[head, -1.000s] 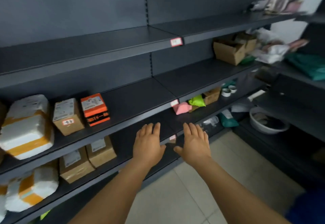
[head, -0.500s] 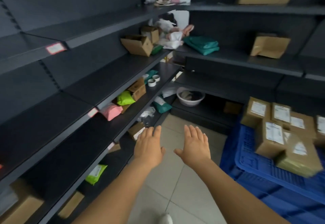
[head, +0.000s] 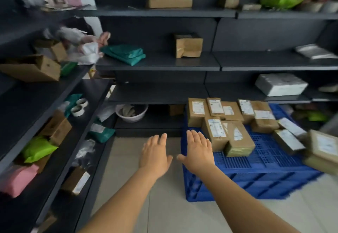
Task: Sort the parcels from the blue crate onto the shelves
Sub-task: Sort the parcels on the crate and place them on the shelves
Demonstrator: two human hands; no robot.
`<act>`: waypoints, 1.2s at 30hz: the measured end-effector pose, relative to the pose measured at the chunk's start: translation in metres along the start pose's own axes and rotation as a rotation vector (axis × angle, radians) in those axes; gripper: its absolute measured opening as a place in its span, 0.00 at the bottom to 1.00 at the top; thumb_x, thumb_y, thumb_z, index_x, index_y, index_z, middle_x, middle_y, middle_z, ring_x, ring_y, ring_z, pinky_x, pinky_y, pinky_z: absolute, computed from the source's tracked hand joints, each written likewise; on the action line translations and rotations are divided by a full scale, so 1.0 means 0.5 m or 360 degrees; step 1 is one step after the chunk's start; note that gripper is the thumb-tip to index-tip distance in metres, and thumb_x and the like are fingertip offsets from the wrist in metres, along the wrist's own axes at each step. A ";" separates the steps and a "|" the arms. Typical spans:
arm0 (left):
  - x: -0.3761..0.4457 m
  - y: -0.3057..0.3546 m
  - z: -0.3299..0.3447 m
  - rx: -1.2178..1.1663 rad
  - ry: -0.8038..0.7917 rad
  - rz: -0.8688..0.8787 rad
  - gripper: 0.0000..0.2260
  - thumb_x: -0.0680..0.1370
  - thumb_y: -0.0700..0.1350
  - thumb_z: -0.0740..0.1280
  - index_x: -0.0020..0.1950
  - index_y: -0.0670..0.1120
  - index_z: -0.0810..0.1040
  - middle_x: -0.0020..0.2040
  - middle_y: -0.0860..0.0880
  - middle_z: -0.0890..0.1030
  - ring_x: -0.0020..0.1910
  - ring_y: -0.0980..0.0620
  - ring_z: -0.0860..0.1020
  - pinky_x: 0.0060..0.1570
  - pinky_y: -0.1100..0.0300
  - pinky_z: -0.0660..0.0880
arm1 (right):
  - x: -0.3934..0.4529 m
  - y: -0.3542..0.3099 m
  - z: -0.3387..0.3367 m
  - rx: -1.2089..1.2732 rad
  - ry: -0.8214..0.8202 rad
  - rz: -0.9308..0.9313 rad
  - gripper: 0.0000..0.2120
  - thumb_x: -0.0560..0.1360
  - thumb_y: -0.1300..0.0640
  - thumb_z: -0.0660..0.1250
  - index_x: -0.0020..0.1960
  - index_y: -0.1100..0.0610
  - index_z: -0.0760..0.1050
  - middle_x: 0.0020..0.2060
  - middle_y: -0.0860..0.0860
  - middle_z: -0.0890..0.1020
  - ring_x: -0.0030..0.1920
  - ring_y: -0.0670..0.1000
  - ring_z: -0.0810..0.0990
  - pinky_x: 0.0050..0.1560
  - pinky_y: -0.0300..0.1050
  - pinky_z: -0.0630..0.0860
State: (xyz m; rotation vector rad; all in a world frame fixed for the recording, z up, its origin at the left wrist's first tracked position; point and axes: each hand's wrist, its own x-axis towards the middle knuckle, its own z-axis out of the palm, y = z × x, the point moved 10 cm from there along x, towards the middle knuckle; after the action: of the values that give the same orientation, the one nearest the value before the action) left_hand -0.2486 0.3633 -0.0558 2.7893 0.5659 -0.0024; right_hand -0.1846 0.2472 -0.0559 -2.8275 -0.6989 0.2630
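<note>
- Left hand [head: 155, 154] and right hand [head: 198, 151] — both flat, fingers straight, holding nothing
- Blue crate [head: 256, 163] piled with cardboard parcels [head: 228, 123], just right of the hands

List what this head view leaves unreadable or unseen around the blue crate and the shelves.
- Labels on the cardboard parcels atop the blue crate: print too small and blurred.
- Parcels at the right edge: cut off by the frame, motion-blurred.
- Crate's inside: hidden by its own walls and the parcels.
- White basin: contents unclear, in shadow under the shelf.
- Left shelving's top items: smeared by blur.
</note>
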 end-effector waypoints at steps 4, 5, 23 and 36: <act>0.069 0.063 0.036 -0.0024 -0.0065 0.0171 0.34 0.79 0.55 0.63 0.79 0.49 0.48 0.77 0.46 0.57 0.76 0.46 0.54 0.74 0.52 0.54 | 0.025 0.080 -0.010 0.0017 0.0013 0.0194 0.44 0.77 0.41 0.63 0.79 0.55 0.39 0.78 0.50 0.45 0.78 0.53 0.41 0.77 0.53 0.43; 0.080 0.079 0.045 -0.0026 -0.0083 0.0209 0.34 0.79 0.55 0.62 0.79 0.49 0.48 0.76 0.46 0.58 0.76 0.46 0.54 0.73 0.53 0.54 | 0.029 0.100 -0.009 0.0026 0.0017 0.0238 0.44 0.77 0.41 0.63 0.79 0.55 0.39 0.78 0.50 0.45 0.78 0.53 0.41 0.77 0.53 0.43; 0.303 0.318 0.261 -0.0066 -0.0395 0.0247 0.37 0.78 0.57 0.64 0.79 0.47 0.48 0.73 0.48 0.64 0.72 0.48 0.61 0.71 0.54 0.61 | 0.169 0.486 0.022 0.0286 0.0026 0.0643 0.46 0.74 0.42 0.68 0.78 0.54 0.42 0.78 0.50 0.50 0.78 0.53 0.46 0.76 0.52 0.46; 0.449 0.370 0.496 -0.0468 -0.0569 -0.0417 0.37 0.76 0.57 0.65 0.78 0.52 0.49 0.71 0.49 0.68 0.63 0.48 0.73 0.54 0.54 0.77 | 0.338 0.812 0.165 0.0571 -0.0376 0.0835 0.50 0.71 0.41 0.70 0.78 0.56 0.42 0.77 0.52 0.52 0.77 0.55 0.50 0.76 0.54 0.52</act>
State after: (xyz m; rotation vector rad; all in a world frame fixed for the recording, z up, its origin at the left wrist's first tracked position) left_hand 0.0432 0.2155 -0.2539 2.3374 0.7616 -0.4275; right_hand 0.1217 -0.0091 -0.2572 -2.5936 0.0729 0.7340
